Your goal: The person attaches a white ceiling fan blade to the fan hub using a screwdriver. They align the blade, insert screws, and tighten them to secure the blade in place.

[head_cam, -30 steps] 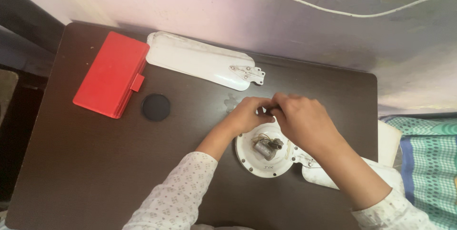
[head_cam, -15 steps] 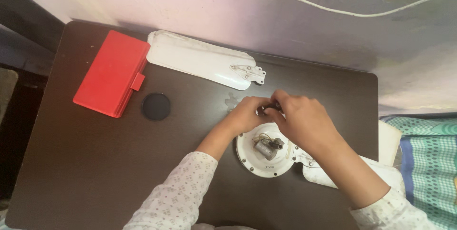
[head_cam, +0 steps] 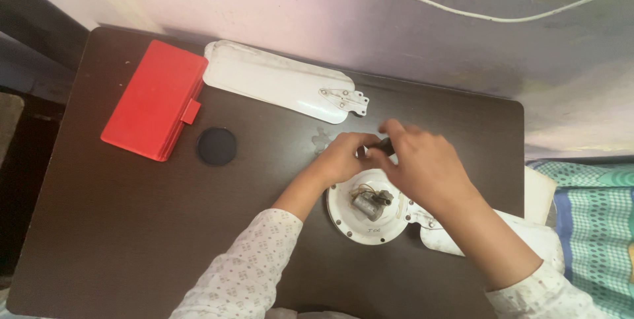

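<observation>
Hands shift slightly above a round white fan motor.
The right hand (head_cam: 422, 164) has spread its fingers; the left hand (head_cam: 343, 157) barely moved.

Case (head_cam: 153, 101) lies left of blade (head_cam: 277, 81); disc (head_cam: 216, 146) sits before them on table (head_cam: 132, 226).

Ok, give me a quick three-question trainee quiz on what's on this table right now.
1. True or false: the red case lies left of the black disc.
2. Which part is detached near the wall: A fan blade, B lamp, C kettle?
3. Where do the left hand and right hand meet?

Key: 1 true. 2 A. 3 Just above the round white fan hub, at a small dark piece.
</observation>
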